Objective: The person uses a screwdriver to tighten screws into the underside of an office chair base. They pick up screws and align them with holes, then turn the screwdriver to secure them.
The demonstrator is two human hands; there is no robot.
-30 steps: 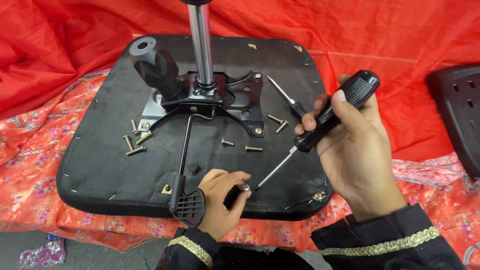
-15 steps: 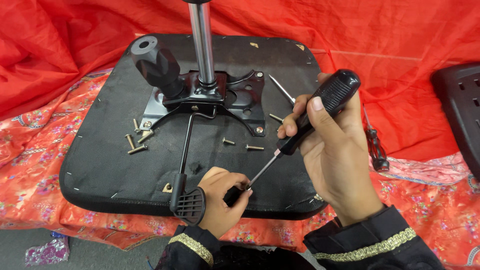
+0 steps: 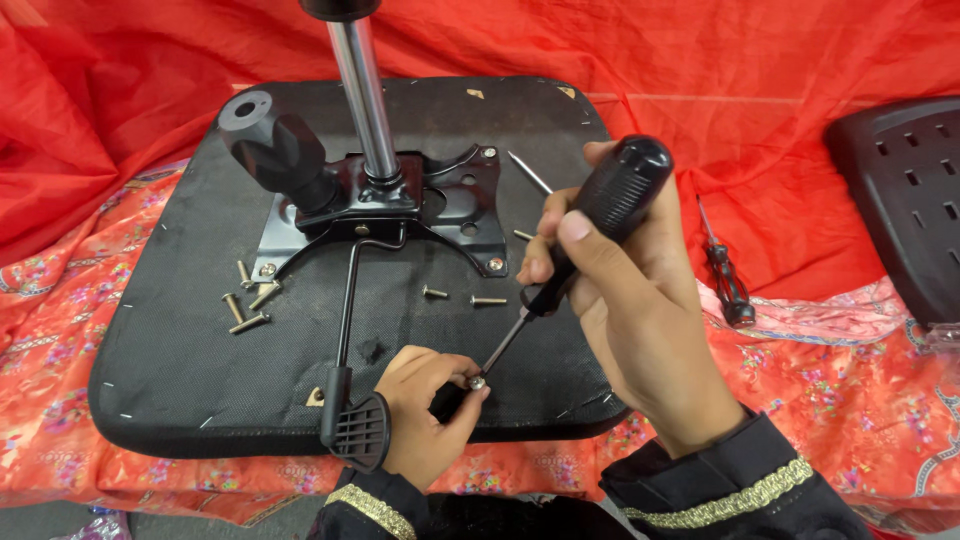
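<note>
Gripping the black ribbed handle of the screwdriver (image 3: 560, 265), our right hand (image 3: 640, 310) is clenched round it with the thumb laid along the shaft end, and the tip now slants down to the head of a small silver screw (image 3: 477, 382) at the near edge of the upturned seat pad (image 3: 180, 340). Our left hand (image 3: 430, 410) pinches that screw between fingertips, close to the black plastic paddle (image 3: 358, 430) of the lever. Compared with a second ago, the handle has swung in from the right and tipped more steeply over the pad, so that it now stands nearly above the blade's tip; our left hand has hardly shifted. We judge from this that the tool is being lined up on the screw head and that driving has barely begun, though we cannot tell whether the tip is fully seated in the slot. Farther along the pad, the metal mounting plate (image 3: 440, 205) sits in the middle with the chrome column (image 3: 362, 95) rising from it and a black knob (image 3: 270, 140) at its left. Loose bolts (image 3: 245, 300) lie toward the left edge, two more (image 3: 462, 297) just below the plate. A second screwdriver (image 3: 725, 275) rests on the red cloth (image 3: 780, 60) off the right edge, near a black slotted panel (image 3: 910, 200).
</note>
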